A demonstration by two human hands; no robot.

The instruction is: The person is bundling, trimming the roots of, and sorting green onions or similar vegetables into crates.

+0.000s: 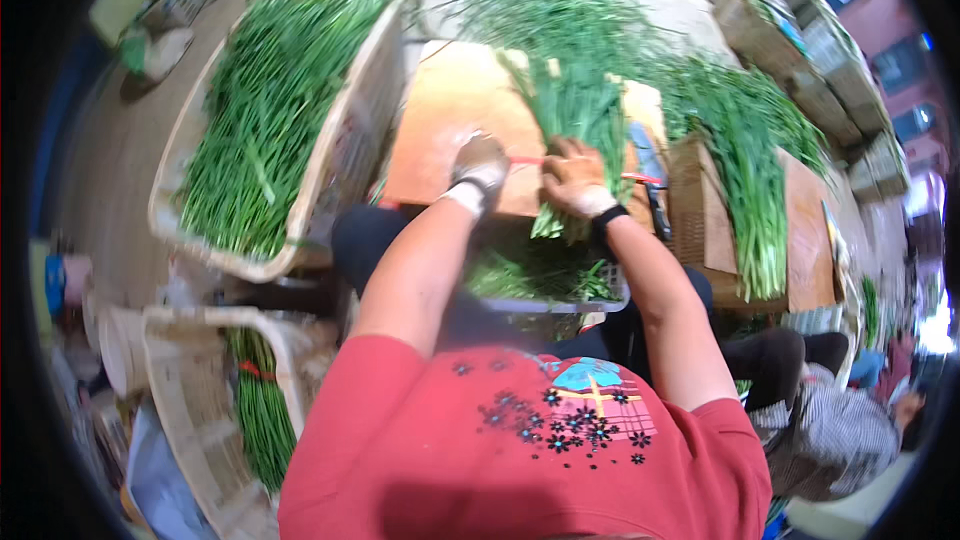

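Observation:
A bunch of long flat green leaves, like Chinese chives, lies across a sloping orange-brown board, its pale cut ends pointing towards me. My right hand presses on the bunch near those ends. A thin red tape or band runs between my two hands, and more red shows at the right of the bunch. My left hand, blurred, is closed on the left end of this red band above the board. Both hands seem to wear worn light gloves or wraps. A dark-handled tool is at the board's right edge.
A large pale crate full of green leaves stands at my left. Another crate holds a red-banded bunch. Trimmings lie in a tub below the board. Loose leaves lie beyond. At the right sits another person.

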